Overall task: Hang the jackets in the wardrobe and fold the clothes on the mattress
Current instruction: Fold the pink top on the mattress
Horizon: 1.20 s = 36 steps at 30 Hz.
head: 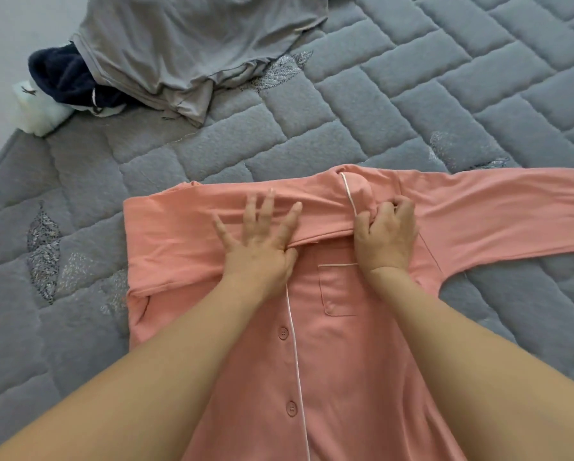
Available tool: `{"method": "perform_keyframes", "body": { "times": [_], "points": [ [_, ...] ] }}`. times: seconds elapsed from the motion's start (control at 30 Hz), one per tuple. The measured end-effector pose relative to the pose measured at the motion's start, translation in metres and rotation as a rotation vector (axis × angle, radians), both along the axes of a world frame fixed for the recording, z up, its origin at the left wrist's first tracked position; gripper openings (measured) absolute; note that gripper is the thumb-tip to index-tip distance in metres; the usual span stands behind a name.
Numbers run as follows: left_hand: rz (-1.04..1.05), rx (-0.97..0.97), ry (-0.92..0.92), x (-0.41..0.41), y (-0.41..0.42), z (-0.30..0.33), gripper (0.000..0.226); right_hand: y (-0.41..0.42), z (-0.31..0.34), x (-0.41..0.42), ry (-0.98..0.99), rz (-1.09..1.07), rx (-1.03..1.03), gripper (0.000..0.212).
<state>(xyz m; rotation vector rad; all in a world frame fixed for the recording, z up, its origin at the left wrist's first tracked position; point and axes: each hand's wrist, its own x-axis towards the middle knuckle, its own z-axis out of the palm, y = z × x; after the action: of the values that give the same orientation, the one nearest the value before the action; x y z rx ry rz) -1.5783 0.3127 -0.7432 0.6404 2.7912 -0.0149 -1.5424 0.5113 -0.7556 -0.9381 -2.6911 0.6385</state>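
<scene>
A salmon-pink button-up pyjama shirt [328,327] with white piping lies front-up on the grey quilted mattress [412,94]. One sleeve is folded across the chest as a band; the other sleeve [498,211] stretches out to the right. My left hand [259,241] presses flat on the folded sleeve with fingers spread. My right hand [385,234] has curled fingers pinching the end of that folded sleeve near the collar, just above the chest pocket.
A crumpled grey garment [185,44] lies at the far left of the mattress. Beside it are a dark navy fleecy garment [62,78] and a white folded item [39,111] at the mattress corner. Pale floor shows at the upper left.
</scene>
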Motion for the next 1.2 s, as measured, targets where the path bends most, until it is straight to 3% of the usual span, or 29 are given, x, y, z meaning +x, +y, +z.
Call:
{"method": "perform_keyframes", "body": {
  "times": [0.07, 0.17, 0.23, 0.47, 0.8, 0.97, 1.07, 1.13, 1.2],
  "points": [
    [-0.126, -0.036, -0.077, 0.016, 0.014, 0.002, 0.064, 0.026, 0.007, 0.011, -0.033, -0.017, 0.069, 0.044],
    [-0.032, -0.148, -0.298, 0.018, 0.031, 0.008, 0.068, 0.062, 0.003, 0.058, -0.191, 0.063, 0.072, 0.06],
    [0.014, -0.124, -0.338, 0.016, 0.054, 0.021, 0.071, 0.09, 0.002, 0.104, -0.205, 0.012, 0.103, 0.07],
    [-0.233, 0.082, -0.227, 0.052, 0.217, 0.053, 0.06, 0.212, -0.007, 0.23, -0.437, -0.212, 0.159, 0.078],
    [-0.623, 0.343, -0.17, 0.092, 0.483, 0.034, 0.039, 0.235, -0.037, 0.252, -0.334, -0.269, 0.21, 0.07],
    [-0.742, 0.245, 0.032, 0.108, 0.541, 0.009, 0.048, 0.238, -0.043, 0.253, -0.292, -0.277, 0.189, 0.07],
    [-0.732, 0.319, 0.098, 0.109, 0.552, 0.0, 0.024, 0.237, -0.044, 0.251, -0.281, -0.273, 0.187, 0.069],
    [-0.627, 0.49, -0.064, 0.108, 0.552, -0.002, 0.022, 0.237, -0.045, 0.251, -0.279, -0.275, 0.192, 0.069],
    [-0.327, 0.764, -0.319, 0.107, 0.539, 0.003, 0.019, 0.238, -0.044, 0.252, -0.289, -0.273, 0.205, 0.069]
  ]
}}
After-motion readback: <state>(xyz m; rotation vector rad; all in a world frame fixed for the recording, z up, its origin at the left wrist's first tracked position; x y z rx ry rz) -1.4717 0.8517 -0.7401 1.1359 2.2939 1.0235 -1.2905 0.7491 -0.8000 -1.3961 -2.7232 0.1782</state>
